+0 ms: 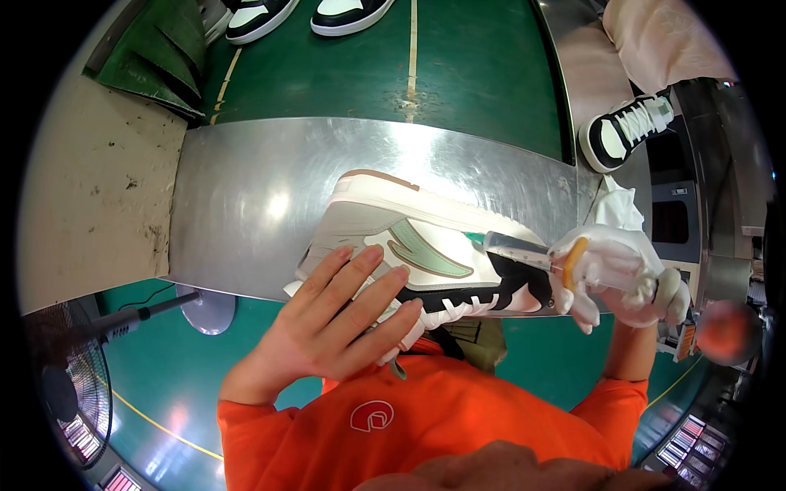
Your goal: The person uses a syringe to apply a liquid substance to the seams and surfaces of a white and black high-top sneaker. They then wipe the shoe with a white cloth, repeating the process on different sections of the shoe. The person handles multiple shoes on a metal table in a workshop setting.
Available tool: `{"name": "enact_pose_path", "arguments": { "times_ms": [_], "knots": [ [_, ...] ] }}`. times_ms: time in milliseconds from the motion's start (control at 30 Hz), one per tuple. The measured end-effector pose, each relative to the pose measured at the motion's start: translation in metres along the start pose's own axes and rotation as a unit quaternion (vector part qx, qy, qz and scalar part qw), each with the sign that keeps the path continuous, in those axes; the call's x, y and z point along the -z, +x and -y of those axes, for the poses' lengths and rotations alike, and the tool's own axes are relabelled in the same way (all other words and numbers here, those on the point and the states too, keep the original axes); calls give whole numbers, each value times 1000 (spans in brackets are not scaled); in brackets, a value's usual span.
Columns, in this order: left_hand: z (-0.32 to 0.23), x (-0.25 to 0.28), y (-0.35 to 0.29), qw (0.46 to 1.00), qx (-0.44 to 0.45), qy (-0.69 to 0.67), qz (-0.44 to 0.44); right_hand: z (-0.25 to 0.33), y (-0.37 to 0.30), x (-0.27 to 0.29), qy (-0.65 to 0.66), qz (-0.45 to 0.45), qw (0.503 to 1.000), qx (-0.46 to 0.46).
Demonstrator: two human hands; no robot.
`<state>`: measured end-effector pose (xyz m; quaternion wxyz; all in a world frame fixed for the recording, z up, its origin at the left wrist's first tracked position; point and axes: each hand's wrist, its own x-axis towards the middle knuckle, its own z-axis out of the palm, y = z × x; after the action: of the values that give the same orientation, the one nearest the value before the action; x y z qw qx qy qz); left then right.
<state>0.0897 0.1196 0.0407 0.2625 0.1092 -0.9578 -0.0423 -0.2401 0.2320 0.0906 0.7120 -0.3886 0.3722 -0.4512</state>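
Note:
A white, grey and black sneaker (372, 209) with a pale green side patch and white laces lies on its side on the metal ledge. Its sole faces away from me and its toe points right. My bare left hand (332, 307) rests across its upper near the heel and collar, fingers spread. In a white glove, my right hand (610, 274) is closed around a clear syringe (516, 249) with a yellow band near its back end. The syringe's green tip meets or hovers just over the white panel beside the black toe area; contact is hard to tell.
Beyond the metal ledge (221, 184) runs a green belt (327, 86) carrying more sneakers (348, 15). Another black and white sneaker (626, 131) stands at the right, near a crumpled white tissue (618, 204). A fan (74, 385) is at the lower left. Pinkish cloth (667, 41) shows at upper right.

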Motion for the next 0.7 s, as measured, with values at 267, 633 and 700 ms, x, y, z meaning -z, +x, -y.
{"name": "enact_pose_path", "arguments": {
  "times_ms": [267,633,700],
  "knots": [
    [3,-2,2,1000,-16,19,-1,8,-12,-1,-1,-40,999,-26],
    [-1,-1,11,1000,9,10,-1,-8,-36,10,54,-41,997,49],
    [-1,1,13,1000,10,18,0,-13,-44,14,59,-43,996,47]
  ]
}}
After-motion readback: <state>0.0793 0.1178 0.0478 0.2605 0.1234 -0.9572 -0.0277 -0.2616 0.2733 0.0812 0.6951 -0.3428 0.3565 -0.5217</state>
